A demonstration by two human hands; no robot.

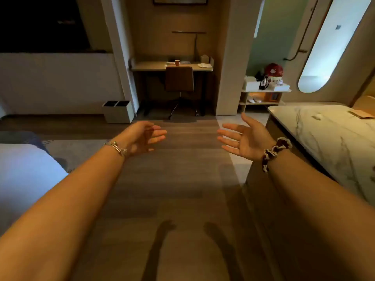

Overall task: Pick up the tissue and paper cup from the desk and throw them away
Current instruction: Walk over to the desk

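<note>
An orange paper cup (177,62) stands upright on the desk (150,67) in the alcove far ahead. A white tissue (204,65) lies near the desk's right end. Both my arms stretch forward over the floor, well short of the desk. My left hand (145,136) holds nothing, its fingers loosely curled and apart; a metal bracelet circles that wrist. My right hand (245,137) is spread palm-up and empty, with a dark red scrunchie on the wrist.
A brown office chair (179,79) is tucked under the desk. A white two-compartment bin (118,111) stands on the floor left of the alcove. A bed (22,175) lies at the left, a marble counter (332,134) at the right, shelves (263,96) beyond it.
</note>
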